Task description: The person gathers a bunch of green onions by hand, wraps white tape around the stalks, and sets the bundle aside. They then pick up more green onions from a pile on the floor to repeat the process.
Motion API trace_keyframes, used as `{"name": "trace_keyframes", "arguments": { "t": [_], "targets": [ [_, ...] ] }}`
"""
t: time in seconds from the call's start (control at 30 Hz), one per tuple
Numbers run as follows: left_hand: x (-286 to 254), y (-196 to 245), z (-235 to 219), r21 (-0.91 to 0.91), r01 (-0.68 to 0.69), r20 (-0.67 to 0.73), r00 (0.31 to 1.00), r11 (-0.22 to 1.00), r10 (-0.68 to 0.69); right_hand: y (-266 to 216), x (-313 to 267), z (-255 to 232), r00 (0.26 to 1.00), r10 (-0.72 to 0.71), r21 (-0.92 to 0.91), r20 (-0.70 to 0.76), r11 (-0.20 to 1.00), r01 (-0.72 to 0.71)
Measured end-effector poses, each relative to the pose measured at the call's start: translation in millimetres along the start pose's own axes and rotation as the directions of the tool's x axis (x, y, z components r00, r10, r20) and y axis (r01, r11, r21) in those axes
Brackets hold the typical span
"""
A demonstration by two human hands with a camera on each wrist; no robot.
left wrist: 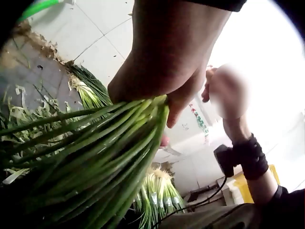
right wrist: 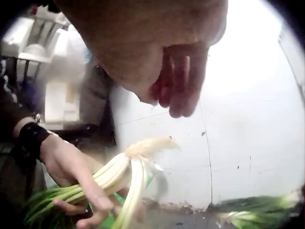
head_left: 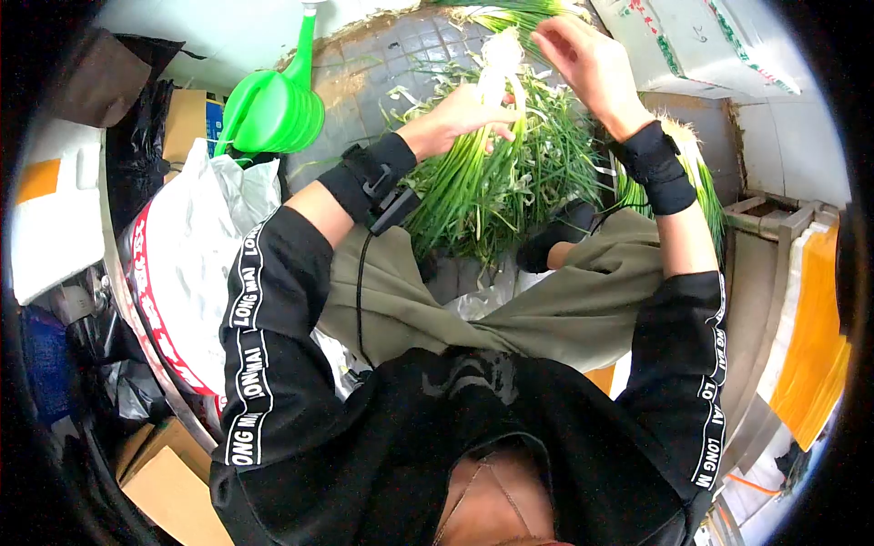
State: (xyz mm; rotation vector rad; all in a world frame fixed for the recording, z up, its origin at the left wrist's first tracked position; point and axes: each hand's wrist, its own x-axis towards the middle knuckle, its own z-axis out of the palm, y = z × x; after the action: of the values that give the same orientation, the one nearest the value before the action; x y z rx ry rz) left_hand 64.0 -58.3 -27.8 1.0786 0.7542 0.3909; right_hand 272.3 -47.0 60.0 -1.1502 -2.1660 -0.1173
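Underfoot, lying across the grey tiled floor (head_left: pixel 382 64) between the knees: a loose heap of scallions (head_left: pixel 492 196), green leaves tangled, trimmings scattered around. Standing left of the heap, against the pale wall: a green watering can (head_left: pixel 273 109). Slumping just below the can: a white sack (head_left: pixel 196 246) with red print. Resting at the right edge of the heap, just beyond the right wrist strap: a tied bundle (head_left: pixel 706 187) of scallions, white root ends showing; seen from the left wrist as banded bunches (left wrist: pixel 159 195) in the background.

Gripping a bunch (head_left: pixel 496 100) of scallions above the heap: left hand (head_left: pixel 460 114), fingers and thumb curling round the stalks, white ends pointing up and away, green leaves trailing down toward the body. From the left wrist, wrapping over the green stalks (left wrist: pixel 109 157); from the right wrist, closing round the pale stems (right wrist: pixel 121 174) just below the rooty tip.

Hovering just above and to the right of the bunch's white ends, not touching: right hand (head_left: pixel 587 59), fingers loosely bent and hanging, holding nothing. From the right wrist, dangling over the tip with a gap between: those fingers (right wrist: pixel 178 83).
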Motion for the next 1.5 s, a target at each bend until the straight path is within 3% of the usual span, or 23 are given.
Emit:
{"name": "trace_keyframes", "arguments": {
  "t": [0.03,0.1,0.27,0.33,0.4,0.43,0.47,0.5,0.63,0.73,0.8,0.83,0.9,0.93,1.0,1.03,1.07,1.13,1.2,1.33,1.37,1.4,1.5],
  "targets": [
    [-4,11,0,0.000,0.011,-0.022,1.000,1.000,-0.011,8,-6,1,1.000,-0.002,-0.002,-0.005,1.000,0.002],
    [-7,17,-2,-0.012,-0.014,-0.037,0.999,1.000,0.014,24,-21,6,0.918,0.244,-0.140,0.313,0.968,-0.210],
    [-1,20,-13,-0.003,-0.143,0.058,0.988,0.990,0.143,48,-57,26,0.832,0.240,-0.023,0.501,0.964,-0.264],
    [-4,26,-13,0.030,-0.176,0.080,0.982,0.984,0.174,45,-62,23,0.802,0.152,-0.110,0.577,0.988,-0.108],
    [-4,30,-13,0.032,-0.205,0.085,0.976,0.978,0.202,43,-53,24,0.780,0.159,-0.010,0.605,0.981,-0.192],
    [-5,31,-13,0.012,-0.207,0.080,0.975,0.978,0.206,34,-48,26,0.789,0.182,0.224,0.587,0.899,-0.375],
    [-7,32,-13,0.017,-0.208,0.083,0.975,0.978,0.206,27,-42,28,0.792,0.208,0.444,0.574,0.734,-0.515],
    [-10,35,-13,-0.015,-0.221,0.050,0.974,0.975,0.222,25,-44,35,0.793,0.142,0.530,0.593,0.673,-0.516],
    [-7,42,-15,-0.085,-0.342,-0.075,0.939,0.936,0.336,-11,-51,47,0.701,0.148,0.646,0.698,0.294,-0.705],
    [-7,48,-11,-0.055,-0.423,-0.206,0.891,0.904,0.404,-20,-41,47,0.746,0.262,0.684,0.612,0.297,-0.666],
    [-6,51,-8,0.168,-0.557,-0.264,0.770,0.814,0.581,-29,-37,43,0.755,0.311,0.694,0.578,0.300,-0.655],
    [-3,48,-6,0.169,-0.557,-0.267,0.769,0.813,0.582,-33,-34,40,0.755,0.348,0.662,0.556,0.363,-0.655],
    [3,37,-5,0.395,-0.474,-0.472,0.630,0.787,0.617,-43,-33,40,0.789,0.424,0.626,0.445,0.482,-0.613],
    [3,32,-8,0.395,-0.474,-0.476,0.627,0.787,0.617,-44,-33,42,0.790,0.419,0.626,0.448,0.484,-0.611],
    [2,29,-11,0.543,-0.358,-0.421,0.666,0.760,0.615,-45,-32,46,0.879,0.438,0.419,0.188,0.774,-0.475],
    [-1,31,-11,0.399,-0.340,-0.426,0.754,0.852,0.500,-47,-31,45,0.874,0.437,0.353,0.213,0.800,-0.485],
    [-3,33,-11,0.395,-0.338,-0.429,0.755,0.855,0.496,-47,-34,46,0.873,0.437,0.352,0.218,0.799,-0.488],
    [-7,41,-11,0.205,-0.299,-0.380,0.853,0.932,0.358,-48,-37,50,0.930,0.293,0.231,0.221,0.911,-0.341],
    [-1,34,-16,0.176,-0.335,-0.378,0.845,0.926,0.378,-48,-38,50,0.938,0.255,0.276,0.235,0.908,-0.316],
    [-3,36,-26,0.075,-0.358,-0.241,0.899,0.931,0.366,-47,-33,41,0.940,0.168,0.434,0.296,0.854,-0.289],
    [-3,37,-28,-0.053,-0.427,-0.267,0.877,0.903,0.399,-44,-28,35,0.946,0.169,0.441,0.278,0.852,-0.281],
    [-4,40,-29,-0.176,-0.491,-0.295,0.853,0.853,0.430,-41,-23,31,0.951,0.170,0.447,0.258,0.852,-0.273],
    [-13,51,-27,-0.239,-0.450,-0.194,0.891,0.861,0.411,-33,-12,30,0.944,0.304,0.594,0.125,0.739,-0.317]
  ]
}}
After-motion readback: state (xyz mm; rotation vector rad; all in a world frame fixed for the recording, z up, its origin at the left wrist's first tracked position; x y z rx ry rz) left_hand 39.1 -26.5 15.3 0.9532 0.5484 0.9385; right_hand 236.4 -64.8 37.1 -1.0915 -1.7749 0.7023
